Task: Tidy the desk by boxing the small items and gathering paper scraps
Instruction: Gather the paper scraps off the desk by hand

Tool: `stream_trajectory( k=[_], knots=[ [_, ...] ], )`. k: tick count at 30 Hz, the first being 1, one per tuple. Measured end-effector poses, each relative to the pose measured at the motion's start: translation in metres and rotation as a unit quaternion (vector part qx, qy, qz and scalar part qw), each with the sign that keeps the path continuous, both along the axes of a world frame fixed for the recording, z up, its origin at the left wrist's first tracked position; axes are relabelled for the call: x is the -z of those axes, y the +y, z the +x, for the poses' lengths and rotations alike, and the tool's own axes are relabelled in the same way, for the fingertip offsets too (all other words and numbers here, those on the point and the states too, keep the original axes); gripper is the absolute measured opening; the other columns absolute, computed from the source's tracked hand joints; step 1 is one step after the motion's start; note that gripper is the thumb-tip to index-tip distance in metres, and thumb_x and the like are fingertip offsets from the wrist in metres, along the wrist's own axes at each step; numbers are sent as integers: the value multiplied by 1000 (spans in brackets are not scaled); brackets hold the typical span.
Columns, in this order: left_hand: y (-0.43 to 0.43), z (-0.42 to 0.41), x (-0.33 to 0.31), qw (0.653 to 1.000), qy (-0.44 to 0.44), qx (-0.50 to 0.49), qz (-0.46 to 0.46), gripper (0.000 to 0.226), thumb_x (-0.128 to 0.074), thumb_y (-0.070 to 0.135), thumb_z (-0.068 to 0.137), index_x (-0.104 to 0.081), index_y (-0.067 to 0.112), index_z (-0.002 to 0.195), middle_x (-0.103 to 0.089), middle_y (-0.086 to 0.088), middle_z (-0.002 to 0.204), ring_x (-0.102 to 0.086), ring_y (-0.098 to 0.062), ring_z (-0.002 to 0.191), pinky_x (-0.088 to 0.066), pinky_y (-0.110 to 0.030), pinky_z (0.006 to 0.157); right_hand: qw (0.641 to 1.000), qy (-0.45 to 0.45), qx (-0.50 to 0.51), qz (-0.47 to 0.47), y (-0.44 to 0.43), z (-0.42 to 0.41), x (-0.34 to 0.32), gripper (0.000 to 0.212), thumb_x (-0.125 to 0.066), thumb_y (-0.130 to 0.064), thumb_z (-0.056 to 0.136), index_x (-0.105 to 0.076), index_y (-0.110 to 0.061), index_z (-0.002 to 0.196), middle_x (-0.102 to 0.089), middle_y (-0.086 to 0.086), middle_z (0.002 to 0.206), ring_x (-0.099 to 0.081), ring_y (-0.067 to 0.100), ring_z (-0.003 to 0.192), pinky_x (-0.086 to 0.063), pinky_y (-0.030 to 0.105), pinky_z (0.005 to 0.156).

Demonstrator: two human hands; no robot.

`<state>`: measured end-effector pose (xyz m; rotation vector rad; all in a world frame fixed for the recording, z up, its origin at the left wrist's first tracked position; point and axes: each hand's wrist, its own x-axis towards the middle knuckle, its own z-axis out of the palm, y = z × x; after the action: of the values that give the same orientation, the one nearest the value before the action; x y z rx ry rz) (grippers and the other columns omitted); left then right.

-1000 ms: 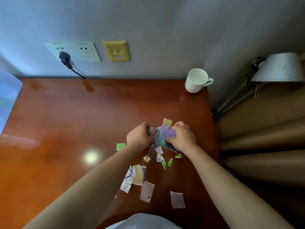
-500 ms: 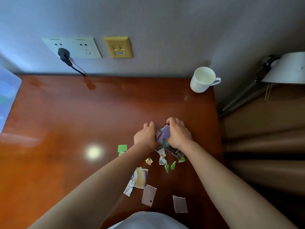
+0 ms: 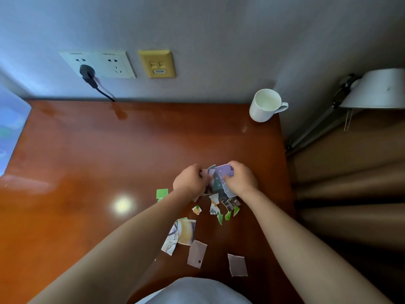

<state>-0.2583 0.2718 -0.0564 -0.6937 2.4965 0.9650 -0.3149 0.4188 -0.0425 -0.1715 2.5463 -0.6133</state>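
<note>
Right of centre on the desk (image 3: pixel 109 150), toward its near edge, both hands meet over a bundle of paper scraps (image 3: pixel 215 183).

- left hand (image 3: pixel 189 182): fingers curled, gripping the bundle's left side.
- right hand (image 3: pixel 240 179): fingers curled, pinching the right side, with a purple scrap (image 3: pixel 224 170) on top at its fingertips.
- Can't tell whether the bundle rests on the desk or is lifted off it. Its lower end fans out toward the person.

Loose pieces on the desk, all nearer the person than the hands:
- green scrap (image 3: pixel 162 193) just left of the left wrist.
- small orange-and-white scrap (image 3: pixel 196 209) and a torn white scrap (image 3: pixel 213 206) just below the bundle.
- green slivers (image 3: pixel 228 215) beside those, under the right wrist.
- illustrated scraps (image 3: pixel 182 233), two overlapping, beside the left forearm.
- mauve scrap with a dark dot (image 3: pixel 196 253) right below them.
- plain mauve scrap (image 3: pixel 237 264) to its right, apart from it.

Elsewhere:
- white mug (image 3: pixel 265 105) at the desk's far right corner, handle pointing right, by the wall.
- white wall socket (image 3: pixel 98 64) with a black plug (image 3: pixel 87 72) in it, cord running down behind the desk.
- yellow wall plate (image 3: pixel 157 63) right of the socket.
- lamp (image 3: pixel 381 88) off the desk's right side, above a brown curtain (image 3: pixel 350 183).
</note>
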Motion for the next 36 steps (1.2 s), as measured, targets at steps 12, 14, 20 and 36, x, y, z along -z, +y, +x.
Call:
stream_trajectory(
  k=[12, 14, 20, 36],
  knots=[
    [-6, 25, -42, 896, 117, -296, 310, 21, -70, 27, 88, -59, 13, 77, -65, -6, 74, -63, -16, 62, -54, -28, 60, 912, -94, 258, -304, -16, 29, -41, 10, -56, -4, 91, -56, -7, 101, -59, 5, 86, -57, 15, 67, -45, 24, 52],
    [-10, 35, -48, 889, 126, -313, 309, 22, -71, 28, 86, -60, 10, 81, -65, -6, 74, -60, -13, 60, -51, -25, 57, 904, -104, 254, -327, -23, 37, -46, 12, -56, -6, 93, -56, -10, 104, -58, 4, 88, -56, 12, 67, -44, 23, 53],
    [-33, 72, -62, 837, 169, -377, 358, 19, -70, 19, 87, -56, 9, 81, -63, -9, 67, -59, -11, 49, -50, -22, 49, 893, -159, 228, -354, -61, 65, -49, 10, -58, -15, 95, -55, -14, 103, -59, 5, 87, -56, 15, 69, -43, 25, 55],
    [-217, 212, -73, 779, 190, -454, 389, 13, -68, 22, 89, -59, 15, 83, -63, -5, 79, -59, -18, 66, -52, -30, 63, 874, -244, 151, -393, -273, 194, -62, 18, -58, -5, 90, -61, -15, 104, -67, 7, 91, -64, 20, 74, -54, 32, 65]
  ],
)
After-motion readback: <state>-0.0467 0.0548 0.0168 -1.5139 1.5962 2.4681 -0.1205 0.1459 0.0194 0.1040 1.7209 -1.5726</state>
